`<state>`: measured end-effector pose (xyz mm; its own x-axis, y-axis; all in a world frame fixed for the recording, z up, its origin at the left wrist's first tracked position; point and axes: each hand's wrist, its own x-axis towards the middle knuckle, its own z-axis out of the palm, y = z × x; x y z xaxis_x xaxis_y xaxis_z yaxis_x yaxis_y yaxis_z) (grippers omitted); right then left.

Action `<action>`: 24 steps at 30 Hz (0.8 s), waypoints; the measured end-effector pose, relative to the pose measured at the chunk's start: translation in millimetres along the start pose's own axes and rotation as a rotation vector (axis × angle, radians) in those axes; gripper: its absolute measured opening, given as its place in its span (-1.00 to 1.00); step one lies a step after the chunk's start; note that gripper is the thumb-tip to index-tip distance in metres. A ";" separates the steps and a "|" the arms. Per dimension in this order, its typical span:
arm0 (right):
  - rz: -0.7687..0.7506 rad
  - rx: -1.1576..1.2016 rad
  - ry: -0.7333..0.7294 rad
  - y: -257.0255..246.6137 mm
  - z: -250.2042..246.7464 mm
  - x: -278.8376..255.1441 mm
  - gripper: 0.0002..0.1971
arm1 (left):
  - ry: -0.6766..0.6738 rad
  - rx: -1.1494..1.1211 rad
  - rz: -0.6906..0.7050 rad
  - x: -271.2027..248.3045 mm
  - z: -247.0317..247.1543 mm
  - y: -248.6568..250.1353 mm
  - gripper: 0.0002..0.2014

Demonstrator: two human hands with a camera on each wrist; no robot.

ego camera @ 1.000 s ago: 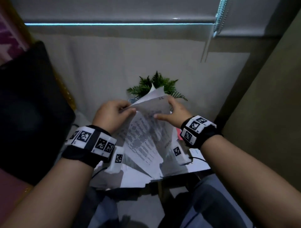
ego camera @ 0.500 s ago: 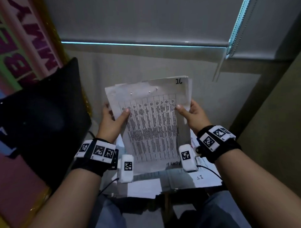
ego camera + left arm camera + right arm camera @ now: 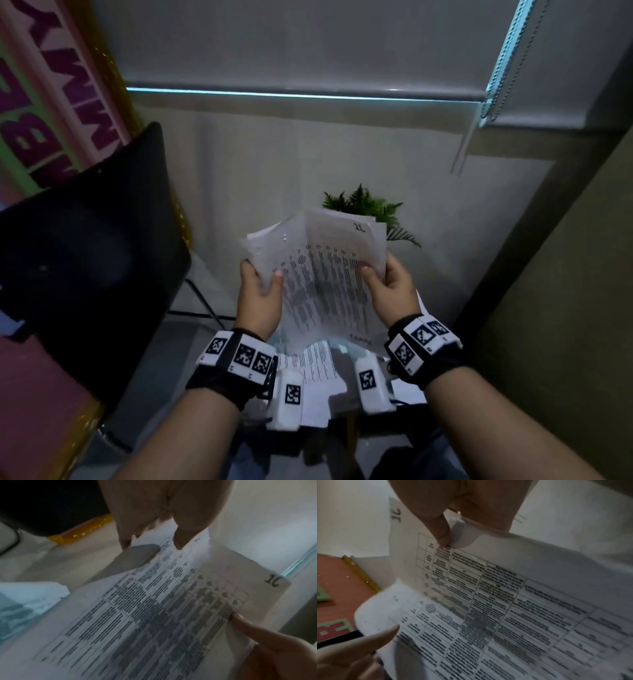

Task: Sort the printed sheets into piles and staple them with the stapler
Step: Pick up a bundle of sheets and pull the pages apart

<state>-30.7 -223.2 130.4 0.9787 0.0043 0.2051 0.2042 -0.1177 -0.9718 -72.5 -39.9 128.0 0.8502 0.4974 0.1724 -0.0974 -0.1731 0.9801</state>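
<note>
I hold a bundle of printed sheets in the air before me, its top page a dense table with "1C" handwritten at the upper right corner. My left hand grips the left edge, thumb on the front. My right hand grips the right edge, thumb pressed on the top page and fingers behind. The sheets bow and fan apart a little. More printed sheets lie on the small table below my wrists. No stapler is in view.
A black chair back stands close on the left, with a pink lettered board behind it. A green fern sits behind the bundle near the wall. A window blind with a bead chain hangs above; an olive wall closes the right side.
The bundle, held flat and high half a second ago, has come lower and tilted away, now bowed. Both hands keep their grip on its side edges.
</note>
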 end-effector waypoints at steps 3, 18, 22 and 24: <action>0.036 -0.107 -0.025 3.6 1.3 6.4 -0.73 | 0.011 0.030 0.023 6.9 0.1 -0.1 -0.73; -0.252 -0.788 -0.195 -52.1 -2.4 37.1 -0.49 | -0.359 0.386 0.430 29.5 0.4 37.0 -0.73; -0.005 -0.256 -0.039 -25.9 -9.7 43.3 -0.86 | -0.044 0.537 0.302 30.5 -11.8 12.3 -0.46; 0.051 -0.104 0.010 -14.2 -20.4 45.2 -0.82 | 0.181 0.649 0.163 33.7 -25.7 -7.6 -0.27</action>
<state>10.3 -241.6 155.7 0.9875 -0.0146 0.1570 0.1500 -0.2200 -0.9639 -56.5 0.1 128.8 0.7459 0.5462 0.3813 0.1605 -0.7030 0.6929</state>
